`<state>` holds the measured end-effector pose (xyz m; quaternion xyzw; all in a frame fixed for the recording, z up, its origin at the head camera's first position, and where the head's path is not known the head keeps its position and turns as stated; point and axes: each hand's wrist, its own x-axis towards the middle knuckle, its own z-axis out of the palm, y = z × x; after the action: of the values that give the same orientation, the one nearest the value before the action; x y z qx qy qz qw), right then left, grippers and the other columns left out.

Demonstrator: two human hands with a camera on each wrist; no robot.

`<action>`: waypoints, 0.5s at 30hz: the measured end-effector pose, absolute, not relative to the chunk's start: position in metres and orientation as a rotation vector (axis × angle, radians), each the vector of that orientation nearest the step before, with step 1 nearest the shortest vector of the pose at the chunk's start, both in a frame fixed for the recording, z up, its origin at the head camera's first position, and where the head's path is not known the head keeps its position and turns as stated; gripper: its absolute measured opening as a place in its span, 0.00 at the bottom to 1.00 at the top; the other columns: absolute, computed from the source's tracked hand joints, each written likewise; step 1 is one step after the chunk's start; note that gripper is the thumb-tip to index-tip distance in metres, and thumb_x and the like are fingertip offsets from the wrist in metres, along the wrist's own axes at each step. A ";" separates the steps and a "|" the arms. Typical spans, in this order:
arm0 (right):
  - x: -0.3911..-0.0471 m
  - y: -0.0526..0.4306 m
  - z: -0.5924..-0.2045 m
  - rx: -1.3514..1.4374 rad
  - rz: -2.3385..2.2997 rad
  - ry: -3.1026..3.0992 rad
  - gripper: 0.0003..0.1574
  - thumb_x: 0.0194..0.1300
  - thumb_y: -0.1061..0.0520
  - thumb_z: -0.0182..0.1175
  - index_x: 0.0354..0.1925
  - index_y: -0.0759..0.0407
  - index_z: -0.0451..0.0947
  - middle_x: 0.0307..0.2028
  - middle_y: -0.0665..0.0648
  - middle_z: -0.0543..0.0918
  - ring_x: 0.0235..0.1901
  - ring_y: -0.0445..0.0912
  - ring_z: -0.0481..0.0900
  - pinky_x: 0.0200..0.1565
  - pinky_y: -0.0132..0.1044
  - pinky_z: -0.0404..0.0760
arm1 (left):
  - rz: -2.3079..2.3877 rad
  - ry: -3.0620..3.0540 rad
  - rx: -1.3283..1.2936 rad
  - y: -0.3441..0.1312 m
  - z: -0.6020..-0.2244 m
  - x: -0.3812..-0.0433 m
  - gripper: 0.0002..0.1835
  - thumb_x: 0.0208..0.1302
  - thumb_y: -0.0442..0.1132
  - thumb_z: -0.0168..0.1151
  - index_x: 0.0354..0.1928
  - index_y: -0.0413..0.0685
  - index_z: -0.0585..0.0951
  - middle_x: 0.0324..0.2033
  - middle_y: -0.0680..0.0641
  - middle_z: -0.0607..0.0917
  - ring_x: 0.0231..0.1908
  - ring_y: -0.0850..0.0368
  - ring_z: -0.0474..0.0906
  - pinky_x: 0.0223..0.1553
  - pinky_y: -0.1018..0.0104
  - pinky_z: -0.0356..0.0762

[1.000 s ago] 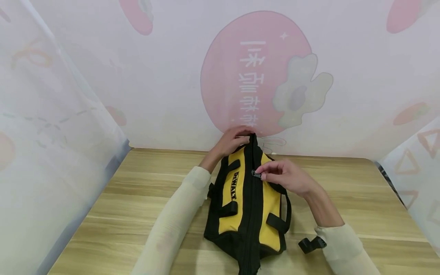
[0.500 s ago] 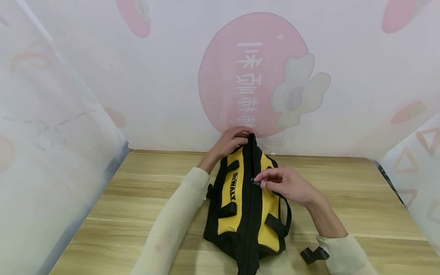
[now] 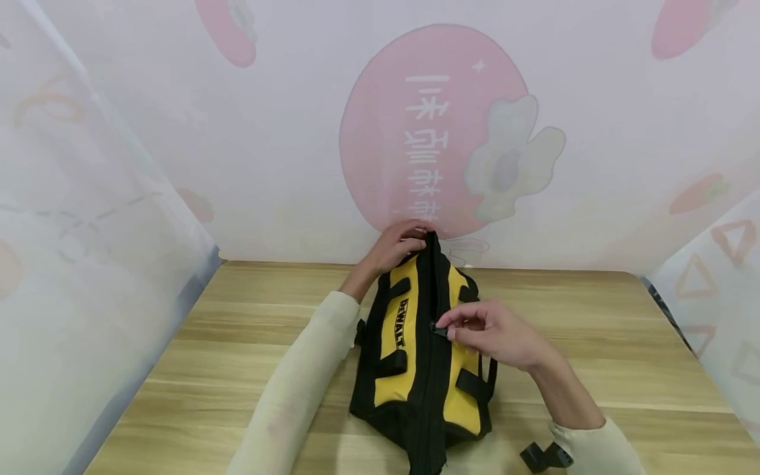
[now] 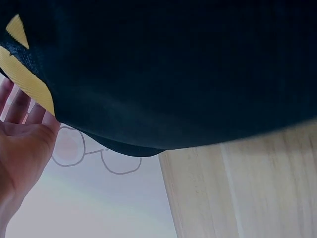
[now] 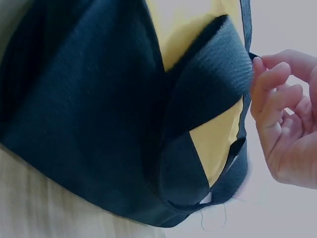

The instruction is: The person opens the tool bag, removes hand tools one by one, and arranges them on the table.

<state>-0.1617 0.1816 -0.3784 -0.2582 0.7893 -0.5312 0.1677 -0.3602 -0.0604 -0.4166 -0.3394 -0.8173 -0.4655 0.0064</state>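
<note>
A yellow and black DEWALT tool bag (image 3: 408, 369) lies lengthwise on the table, with a black zipper running along its top. At the bag's far end my left hand (image 3: 399, 247) holds the black end of the zipper band; in the left wrist view the fingers (image 4: 20, 106) go partly behind the fabric. My right hand (image 3: 495, 332) pinches the zipper pull (image 3: 438, 330) between thumb and forefinger, about midway along the bag. A narrow dark gap shows in the zipper between the pull and the far end. The bag's inside cannot be made out.
The wood-grain table (image 3: 267, 336) meets a pale printed backdrop (image 3: 285, 165) behind the bag. A black strap handle (image 5: 233, 173) loops off the bag's right side. A small black device (image 3: 545, 456) sits at the right sleeve's cuff.
My right hand has drawn the zipper pull along the bag toward me, and the gap behind it has lengthened. The left hand keeps its hold at the far end.
</note>
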 end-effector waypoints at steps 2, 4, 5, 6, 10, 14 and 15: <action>-0.157 0.181 -0.379 -0.725 -1.506 2.240 0.12 0.78 0.60 0.62 0.53 0.63 0.87 0.31 0.54 0.79 0.23 0.37 0.70 0.25 0.29 0.73 | -1.465 -2.547 -1.073 -0.061 -0.418 -0.361 0.23 0.77 0.40 0.57 0.70 0.49 0.81 0.69 0.43 0.82 0.66 0.44 0.82 0.67 0.47 0.82; -0.153 0.181 -0.381 -0.728 -1.506 2.242 0.12 0.78 0.60 0.62 0.53 0.62 0.87 0.33 0.54 0.79 0.25 0.37 0.71 0.27 0.29 0.74 | -1.465 -2.538 -1.096 -0.061 -0.419 -0.361 0.23 0.77 0.40 0.57 0.70 0.48 0.81 0.70 0.43 0.81 0.67 0.44 0.82 0.68 0.48 0.80; -0.150 0.181 -0.382 -0.722 -1.509 2.240 0.11 0.78 0.59 0.62 0.53 0.61 0.87 0.34 0.54 0.80 0.26 0.38 0.72 0.28 0.29 0.75 | -1.465 -2.533 -1.107 -0.061 -0.420 -0.361 0.23 0.77 0.40 0.56 0.71 0.48 0.81 0.70 0.43 0.81 0.67 0.44 0.81 0.69 0.48 0.80; -0.148 0.181 -0.382 -0.727 -1.509 2.237 0.11 0.78 0.59 0.62 0.53 0.60 0.88 0.35 0.54 0.80 0.27 0.38 0.73 0.28 0.29 0.76 | -1.465 -2.531 -1.116 -0.062 -0.420 -0.361 0.23 0.78 0.41 0.56 0.71 0.47 0.80 0.70 0.43 0.81 0.68 0.44 0.81 0.70 0.48 0.79; -0.138 0.179 -0.383 -0.745 -1.505 2.212 0.11 0.78 0.59 0.62 0.52 0.60 0.88 0.34 0.54 0.80 0.27 0.37 0.73 0.29 0.30 0.76 | -1.460 -2.527 -1.137 -0.063 -0.421 -0.362 0.24 0.78 0.42 0.56 0.71 0.46 0.79 0.70 0.43 0.81 0.69 0.44 0.79 0.72 0.48 0.78; -0.129 0.177 -0.381 -0.758 -1.494 2.204 0.11 0.78 0.59 0.62 0.51 0.59 0.88 0.33 0.52 0.80 0.28 0.37 0.73 0.30 0.29 0.76 | -1.460 -2.518 -1.158 -0.064 -0.421 -0.364 0.23 0.79 0.41 0.56 0.72 0.46 0.79 0.70 0.42 0.80 0.69 0.43 0.79 0.72 0.49 0.78; -0.127 0.177 -0.381 -0.760 -1.495 2.201 0.10 0.78 0.59 0.62 0.51 0.59 0.88 0.33 0.52 0.81 0.29 0.37 0.74 0.32 0.29 0.77 | -1.460 -2.516 -1.164 -0.064 -0.420 -0.364 0.23 0.80 0.41 0.56 0.72 0.45 0.78 0.70 0.42 0.80 0.69 0.43 0.79 0.72 0.49 0.77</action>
<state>-0.1272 0.1772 -0.3812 -0.2699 0.7815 -0.5308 0.1863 -0.3642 -0.0639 -0.4203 -0.3715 -0.8030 -0.4661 0.0040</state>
